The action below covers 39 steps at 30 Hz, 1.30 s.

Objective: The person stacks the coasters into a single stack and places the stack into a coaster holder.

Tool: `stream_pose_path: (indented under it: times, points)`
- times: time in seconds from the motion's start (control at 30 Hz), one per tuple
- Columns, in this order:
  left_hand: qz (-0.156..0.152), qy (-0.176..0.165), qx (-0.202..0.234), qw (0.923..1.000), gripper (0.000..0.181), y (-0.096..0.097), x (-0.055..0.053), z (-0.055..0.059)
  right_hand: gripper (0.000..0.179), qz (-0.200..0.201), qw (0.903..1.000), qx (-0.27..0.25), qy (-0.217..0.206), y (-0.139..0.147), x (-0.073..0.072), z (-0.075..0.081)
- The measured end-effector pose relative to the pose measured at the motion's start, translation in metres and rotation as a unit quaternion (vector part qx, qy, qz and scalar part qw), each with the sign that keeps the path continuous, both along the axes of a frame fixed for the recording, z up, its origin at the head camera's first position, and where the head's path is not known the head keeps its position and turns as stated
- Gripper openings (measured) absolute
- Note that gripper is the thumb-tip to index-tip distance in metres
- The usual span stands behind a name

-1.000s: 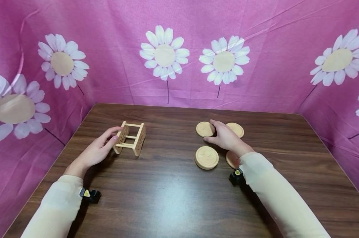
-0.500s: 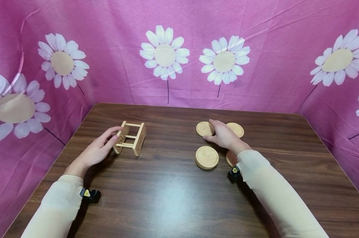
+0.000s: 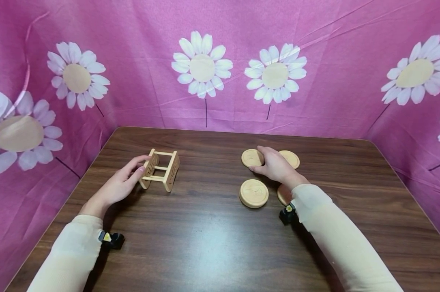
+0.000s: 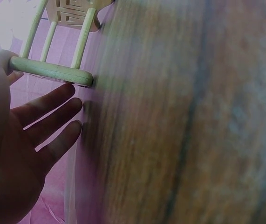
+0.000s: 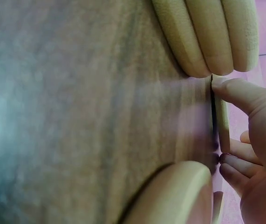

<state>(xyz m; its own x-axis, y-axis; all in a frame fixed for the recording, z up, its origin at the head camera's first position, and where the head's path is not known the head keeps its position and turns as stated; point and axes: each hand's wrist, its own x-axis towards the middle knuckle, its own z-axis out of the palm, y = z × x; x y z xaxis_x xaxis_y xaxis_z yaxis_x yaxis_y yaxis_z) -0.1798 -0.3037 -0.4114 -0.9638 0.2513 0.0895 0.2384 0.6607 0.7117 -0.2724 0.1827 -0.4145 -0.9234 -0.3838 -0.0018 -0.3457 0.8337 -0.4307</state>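
A small wooden coaster holder (image 3: 159,170), two carved side panels joined by thin rods, stands on the left of the table. My left hand (image 3: 119,184) holds its left panel with thumb and index finger. In the left wrist view the other fingers (image 4: 53,144) reach out loosely below that panel. My right hand (image 3: 276,164) grips a round wooden coaster (image 3: 252,158) at the back, thumb on its near edge and fingers on its far edge. The right wrist view shows this coaster (image 5: 222,123) edge-on between thumb and fingers.
Nearest the right hand's thumb lies a stack of coasters (image 3: 254,194), seen as several layers (image 5: 212,37) in the right wrist view. Other coasters lie behind the hand (image 3: 290,159) and under the wrist (image 3: 283,195). Pink flowered cloth (image 3: 234,109) surrounds the dark wooden table (image 3: 205,227).
My right wrist has shifted slightly to the left, its fingers staying around the back coaster. The left hand and the coaster holder have not moved.
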Motion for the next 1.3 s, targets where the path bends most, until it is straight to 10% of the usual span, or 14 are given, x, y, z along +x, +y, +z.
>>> stream_pose_path:
  times: [1.3]
  points:
    - [0.000, 0.000, 0.000, 1.0000, 0.045, 0.000, -0.001, 0.000, 0.079, 0.014, 0.9970, -0.048, 0.059, 0.024, 0.041, 0.021]
